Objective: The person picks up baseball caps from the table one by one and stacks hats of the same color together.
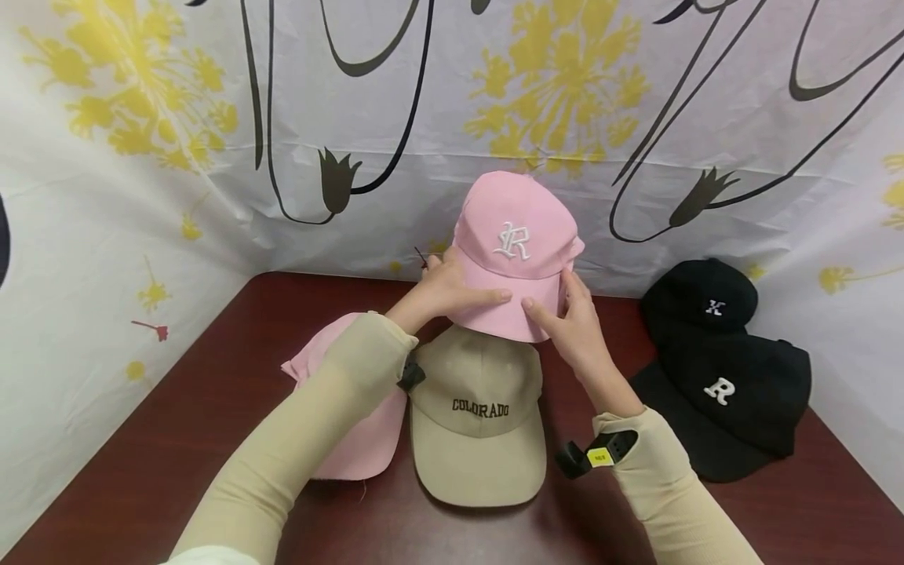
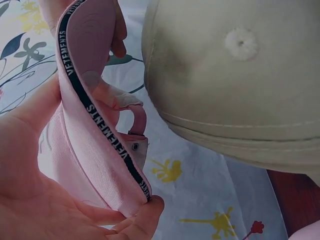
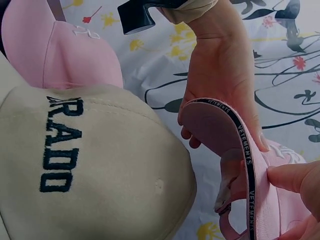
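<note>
Both hands hold a pink cap with a white embroidered R up behind a beige cap. The left hand grips its left side, thumb on the brim; the right hand grips the opposite side, thumb also on the brim. In the left wrist view the pink cap shows its open underside, a black lettered band and a back strap. The beige cap, marked COLORADO, sits on the table below the held one. A second pink cap lies left of it, partly hidden by the left sleeve.
Two black caps, one marked K and one marked R, lie overlapping at the right of the dark red table. A white patterned cloth hangs behind the table and along its sides.
</note>
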### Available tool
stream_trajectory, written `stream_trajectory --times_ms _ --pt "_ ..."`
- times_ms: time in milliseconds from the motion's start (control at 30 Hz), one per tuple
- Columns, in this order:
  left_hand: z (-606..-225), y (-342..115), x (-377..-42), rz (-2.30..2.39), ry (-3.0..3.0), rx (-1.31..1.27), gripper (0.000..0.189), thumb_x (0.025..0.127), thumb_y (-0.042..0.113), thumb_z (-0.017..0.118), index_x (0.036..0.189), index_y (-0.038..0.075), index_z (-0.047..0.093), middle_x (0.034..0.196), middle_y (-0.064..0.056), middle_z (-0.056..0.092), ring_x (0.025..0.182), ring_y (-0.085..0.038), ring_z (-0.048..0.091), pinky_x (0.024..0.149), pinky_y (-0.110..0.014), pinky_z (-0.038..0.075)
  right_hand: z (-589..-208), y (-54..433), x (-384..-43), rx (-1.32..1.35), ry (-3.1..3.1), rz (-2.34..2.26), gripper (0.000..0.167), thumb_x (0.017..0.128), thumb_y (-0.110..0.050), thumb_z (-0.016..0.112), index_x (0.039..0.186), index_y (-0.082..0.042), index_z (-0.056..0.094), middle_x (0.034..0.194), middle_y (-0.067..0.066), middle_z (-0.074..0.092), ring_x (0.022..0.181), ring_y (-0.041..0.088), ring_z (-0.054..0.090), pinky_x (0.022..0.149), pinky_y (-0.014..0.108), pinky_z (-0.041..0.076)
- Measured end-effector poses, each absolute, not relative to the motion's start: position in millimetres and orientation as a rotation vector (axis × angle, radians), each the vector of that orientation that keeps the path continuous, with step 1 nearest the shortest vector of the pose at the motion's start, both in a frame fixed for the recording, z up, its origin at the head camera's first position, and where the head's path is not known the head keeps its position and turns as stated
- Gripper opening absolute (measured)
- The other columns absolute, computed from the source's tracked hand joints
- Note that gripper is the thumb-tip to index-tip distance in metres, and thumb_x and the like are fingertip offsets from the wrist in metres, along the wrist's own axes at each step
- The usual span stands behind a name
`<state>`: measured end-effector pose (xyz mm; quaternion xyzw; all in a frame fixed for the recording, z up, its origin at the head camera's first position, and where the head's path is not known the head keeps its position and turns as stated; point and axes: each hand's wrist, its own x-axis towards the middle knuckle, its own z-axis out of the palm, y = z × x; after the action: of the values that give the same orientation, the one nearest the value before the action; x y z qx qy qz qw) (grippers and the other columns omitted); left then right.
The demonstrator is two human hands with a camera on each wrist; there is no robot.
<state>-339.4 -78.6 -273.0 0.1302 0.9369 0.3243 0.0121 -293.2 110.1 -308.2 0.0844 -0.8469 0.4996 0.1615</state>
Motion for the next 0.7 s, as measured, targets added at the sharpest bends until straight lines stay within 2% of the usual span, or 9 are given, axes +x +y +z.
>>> stream_trajectory --times_ms 333,500,700 --pt "-275.8 -87.4 -335.8 1.035 2.901 0.371 0.105 0.069 0.056 0.071 0.141 0.001 0.019 0.133 -0.018 0.031 0.118 -0.033 0.027 0.096 -0.043 0.03 -310.3 103.4 -291.8 0.234 -2.461 1.417 0.076 0.085 -0.019 0.064 0.143 0.005 0.021 0.146 0.024 0.016 0.134 0.03 0.016 0.105 0.043 0.02" --pt "-277.3 -93.1 -333.9 1.101 2.866 0.392 0.106 0.069 0.055 0.072 0.143 0.004 0.017 0.136 -0.016 0.03 0.118 -0.032 0.026 0.096 -0.043 0.031 -311.3 99.5 -291.6 0.247 -2.452 1.422 0.074 0.084 -0.018 0.066 0.141 0.005 0.025 0.145 0.024 0.019 0.133 0.03 0.018 0.105 0.043 0.02" --pt "-278.2 -98.7 -330.8 1.118 2.871 0.399 0.102 0.069 0.054 0.072 0.142 0.004 0.02 0.133 -0.015 0.033 0.115 -0.031 0.028 0.094 -0.043 0.032 -312.8 95.5 -291.7 0.278 -2.447 1.404 0.072 0.083 -0.019 0.067 0.14 0.004 0.029 0.143 0.023 0.023 0.13 0.03 0.022 0.104 0.043 0.022"
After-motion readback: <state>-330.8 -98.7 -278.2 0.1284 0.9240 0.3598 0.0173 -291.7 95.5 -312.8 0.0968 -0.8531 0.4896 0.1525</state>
